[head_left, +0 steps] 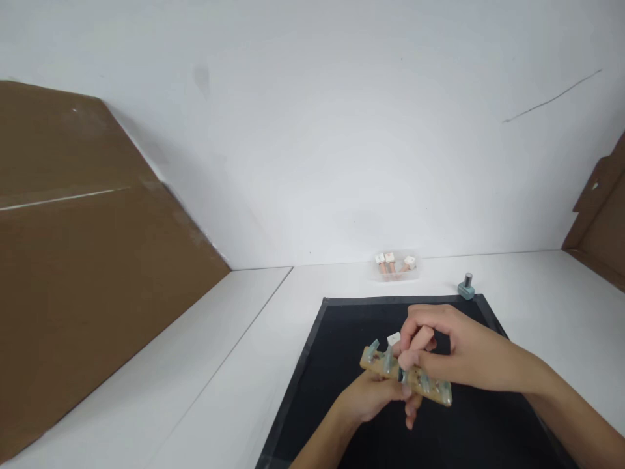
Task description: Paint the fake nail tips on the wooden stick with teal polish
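Observation:
My left hand grips a narrow wooden strip from below, holding it above a black mat. Several pale green pegs stand in a row along the strip. My right hand comes over the top, its fingers pinched on a pink peg with a white square head near the strip's middle.
A small clear tray with pink, white-headed pegs sits on the white table behind the mat. A green-based peg stands at the mat's far right corner. Brown cardboard walls flank the left and the right.

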A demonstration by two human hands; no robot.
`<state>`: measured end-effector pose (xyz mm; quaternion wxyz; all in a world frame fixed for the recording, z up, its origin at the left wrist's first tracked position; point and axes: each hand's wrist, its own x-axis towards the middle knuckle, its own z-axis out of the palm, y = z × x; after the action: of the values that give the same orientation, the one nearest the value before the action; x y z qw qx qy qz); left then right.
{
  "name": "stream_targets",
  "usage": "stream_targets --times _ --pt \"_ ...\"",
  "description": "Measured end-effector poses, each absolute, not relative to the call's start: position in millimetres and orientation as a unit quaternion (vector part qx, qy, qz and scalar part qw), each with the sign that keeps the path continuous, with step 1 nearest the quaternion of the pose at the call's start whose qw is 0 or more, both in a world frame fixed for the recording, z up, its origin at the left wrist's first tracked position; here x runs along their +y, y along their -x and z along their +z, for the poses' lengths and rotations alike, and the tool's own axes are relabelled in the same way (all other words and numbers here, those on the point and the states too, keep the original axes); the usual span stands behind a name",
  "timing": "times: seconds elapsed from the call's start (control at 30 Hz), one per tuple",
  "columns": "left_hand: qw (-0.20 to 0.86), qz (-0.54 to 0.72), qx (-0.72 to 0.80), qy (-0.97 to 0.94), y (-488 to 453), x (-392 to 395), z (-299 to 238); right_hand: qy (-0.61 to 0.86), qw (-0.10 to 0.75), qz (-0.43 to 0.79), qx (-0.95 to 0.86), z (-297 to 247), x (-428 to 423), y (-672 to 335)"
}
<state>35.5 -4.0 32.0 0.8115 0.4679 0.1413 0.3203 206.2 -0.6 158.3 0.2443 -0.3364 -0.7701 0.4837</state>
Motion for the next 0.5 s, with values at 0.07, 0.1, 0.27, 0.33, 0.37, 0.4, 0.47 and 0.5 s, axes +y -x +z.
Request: stream_targets --times 0.07,0.1,0.27,0.33,0.37,0.4,0.47,0.5 --pt "0.812 0.321 0.137 -0.467 -35.9 -3.8 32.1 0.338 0.239 0.481 -0.773 160.0 -0.8 -207.0" --pt "0.812 0.322 0.135 -0.468 -36.1 -3.9 32.1 0.337 0.237 0.479 -0.775 160.5 -0.7 -207.4" --pt "0.809 0.324 0.144 -0.47 -37.0 -4.8 32.3 0.325 0.227 0.461 -0.794 159.7 0.5 -209.9" --pt "0.808 0.321 0.147 -0.472 -37.1 -4.9 32.4 0.324 0.226 0.463 -0.794 159.1 0.7 -210.8" --pt "0.807 0.318 0.148 -0.474 -37.1 -4.9 32.5 0.323 0.224 0.467 -0.792 158.9 0.9 -211.2" --pt "0.806 0.317 0.15 -0.477 -37.1 -4.8 32.6 0.322 0.223 0.471 -0.791 158.8 1.0 -211.4" --pt "0.805 0.316 0.15 -0.48 -37.1 -4.5 33.1 0.319 0.223 0.475 -0.789 158.8 1.3 -211.8" --pt "0.805 0.316 0.149 -0.48 -37.1 -4.4 33.4 0.318 0.222 0.477 -0.789 158.9 1.5 -211.9"
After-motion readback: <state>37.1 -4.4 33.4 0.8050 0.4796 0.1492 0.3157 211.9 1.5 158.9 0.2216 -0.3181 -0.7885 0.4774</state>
